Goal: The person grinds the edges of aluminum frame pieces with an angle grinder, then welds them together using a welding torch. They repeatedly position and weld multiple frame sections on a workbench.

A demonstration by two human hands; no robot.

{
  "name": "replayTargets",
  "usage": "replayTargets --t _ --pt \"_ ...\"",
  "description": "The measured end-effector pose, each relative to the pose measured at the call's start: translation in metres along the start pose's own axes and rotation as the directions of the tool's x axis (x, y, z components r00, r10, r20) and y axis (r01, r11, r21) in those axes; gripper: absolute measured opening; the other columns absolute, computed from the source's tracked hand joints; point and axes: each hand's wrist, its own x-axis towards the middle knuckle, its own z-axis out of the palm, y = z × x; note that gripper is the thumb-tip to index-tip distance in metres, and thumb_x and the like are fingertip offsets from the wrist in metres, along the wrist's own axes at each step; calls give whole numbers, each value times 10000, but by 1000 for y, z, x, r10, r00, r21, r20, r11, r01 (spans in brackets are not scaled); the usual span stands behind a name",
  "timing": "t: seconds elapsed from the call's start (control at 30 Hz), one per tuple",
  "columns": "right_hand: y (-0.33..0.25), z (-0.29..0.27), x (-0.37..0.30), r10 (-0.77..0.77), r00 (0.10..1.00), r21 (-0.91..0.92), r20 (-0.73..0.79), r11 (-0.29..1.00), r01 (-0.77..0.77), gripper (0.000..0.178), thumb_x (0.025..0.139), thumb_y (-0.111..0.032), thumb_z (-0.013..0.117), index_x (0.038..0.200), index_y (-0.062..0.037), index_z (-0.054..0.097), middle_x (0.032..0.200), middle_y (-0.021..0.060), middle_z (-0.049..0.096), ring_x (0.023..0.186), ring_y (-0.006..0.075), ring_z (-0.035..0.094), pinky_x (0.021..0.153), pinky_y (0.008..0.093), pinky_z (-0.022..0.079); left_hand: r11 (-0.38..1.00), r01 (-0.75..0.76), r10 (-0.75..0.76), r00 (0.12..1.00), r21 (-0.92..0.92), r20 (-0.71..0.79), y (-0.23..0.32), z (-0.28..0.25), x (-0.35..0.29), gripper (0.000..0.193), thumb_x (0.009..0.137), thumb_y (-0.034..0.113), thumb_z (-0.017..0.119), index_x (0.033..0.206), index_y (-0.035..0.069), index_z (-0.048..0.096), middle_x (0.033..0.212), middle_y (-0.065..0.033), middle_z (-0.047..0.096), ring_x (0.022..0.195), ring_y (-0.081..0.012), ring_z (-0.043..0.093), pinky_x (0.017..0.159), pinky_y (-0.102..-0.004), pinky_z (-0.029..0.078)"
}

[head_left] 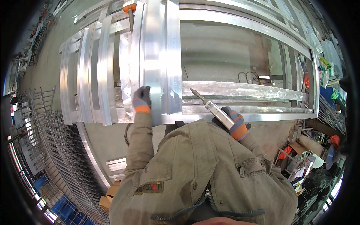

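My left hand point(142, 100), in a grey and orange glove, is closed, its fingers curled at the left edge of a wide shiny aluminium panel point(154, 56). What lies inside the fingers, if anything, is hidden. A slim white power tool point(219, 113) with a long narrow metal bit is gripped in my right hand point(235, 123), gloved the same way. Its tip points up and left, over a crosswise aluminium rail point(240, 90) just right of the panel. Narrower aluminium profiles point(105, 71) lie side by side left of my left hand.
Aluminium rails form a large open frame point(314, 86). An orange-handled tool point(129, 8) rests at the far left of the panel. Dark cable point(249, 77) lies on the floor inside the frame. Metal racks point(56, 150) stand at left; cardboard and scrap point(303, 150) crowd the right.
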Motion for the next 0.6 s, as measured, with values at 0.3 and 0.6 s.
replayTargets --t 0.3,0.6 --pt "43 -28 -15 35 999 48 -5 998 -35 468 981 -491 840 1162 -87 686 974 209 746 882 460 730 723 537 560 984 176 -178 955 30 236 38 142 -48 530 1022 406 829 1241 -75 792 1102 -141 828 974 -211 718 924 -365 576" --pt "75 -36 -28 5 1000 4 -23 1000 -5 447 1004 -450 815 1232 -91 677 1004 194 737 908 449 731 738 526 566 989 79 -101 979 125 177 9 180 -44 549 1005 497 804 1227 -6 815 1059 -191 834 969 -288 763 943 -414 590"
